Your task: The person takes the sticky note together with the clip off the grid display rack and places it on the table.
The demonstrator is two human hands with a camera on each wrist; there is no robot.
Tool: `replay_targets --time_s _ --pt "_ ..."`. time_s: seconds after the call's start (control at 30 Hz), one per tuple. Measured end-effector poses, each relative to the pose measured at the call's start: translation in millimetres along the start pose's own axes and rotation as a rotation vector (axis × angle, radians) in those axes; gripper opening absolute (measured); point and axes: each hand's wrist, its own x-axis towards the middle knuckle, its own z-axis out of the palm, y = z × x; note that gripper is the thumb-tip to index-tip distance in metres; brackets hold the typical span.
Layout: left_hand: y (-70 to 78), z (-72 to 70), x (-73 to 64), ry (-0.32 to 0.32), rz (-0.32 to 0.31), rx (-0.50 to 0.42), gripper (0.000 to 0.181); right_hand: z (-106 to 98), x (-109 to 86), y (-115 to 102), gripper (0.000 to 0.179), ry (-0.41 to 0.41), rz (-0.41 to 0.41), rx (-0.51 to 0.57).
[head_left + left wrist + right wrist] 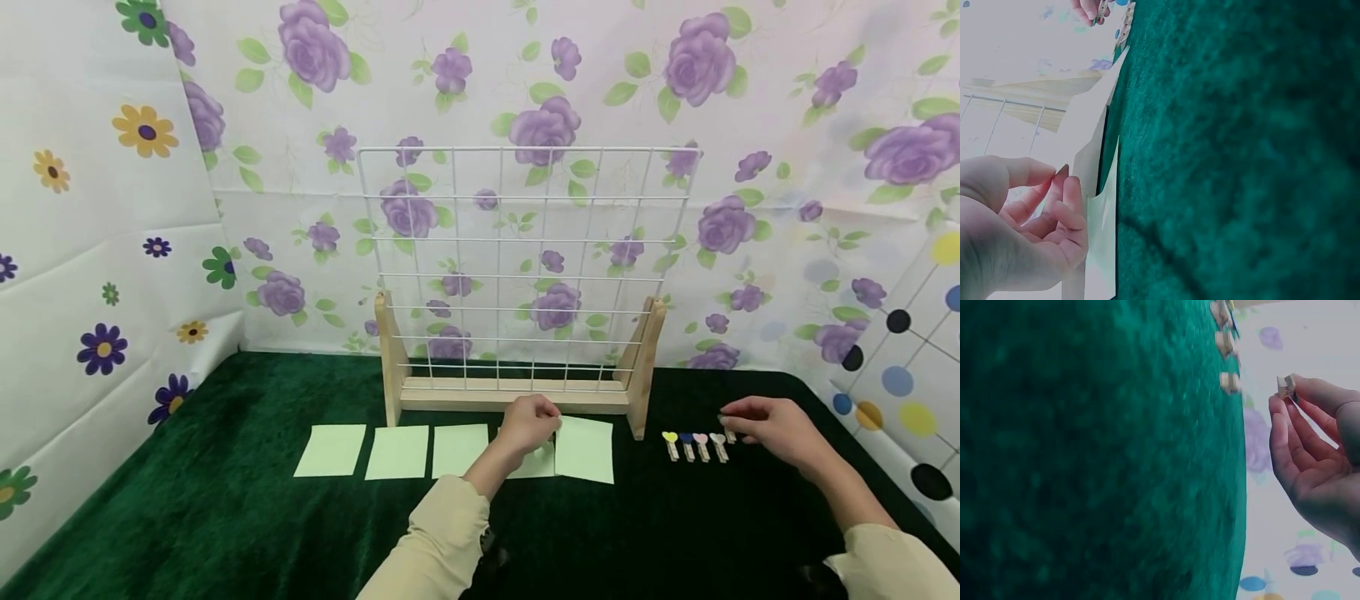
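Note:
My left hand pinches the upper left corner of the rightmost pale green paper square, between thumb and fingertips. In the left wrist view this square is raised off the cloth at an angle. Over at the right, my right hand holds a small wooden clip between thumb and fingertips. Just left of that hand several heart-topped clips lie in a row, with yellow, blue, pink and white hearts. The held clip's top is mostly hidden by the fingers.
Several more pale green squares lie in a row to the left, one partly under my left hand. Behind them stands a white wire grid on a wooden stand. Dark green cloth covers the table; flowered sheets hang behind.

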Motion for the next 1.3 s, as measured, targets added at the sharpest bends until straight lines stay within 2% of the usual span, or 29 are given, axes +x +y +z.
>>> replay_targets --time_s 0.23,0.5,0.73,1.3 --pt "-2.4 4.1 1.2 -0.003 0.016 0.033 0.006 -6 -1.7 13 0.044 -0.054 0.026 -0.024" --pt "0.2 5.2 0.5 0.000 -0.007 0.089 0.006 -11 -0.9 24 0.040 -0.074 0.069 -0.065" --pt "-0.6 6.1 2.3 0.001 -0.001 0.102 0.006 -8 -1.9 24 0.039 -0.080 0.092 -0.060" --pt "-2.2 4.7 2.9 0.010 0.019 0.141 0.009 -6 -2.4 21 0.034 -0.095 0.068 -0.066"
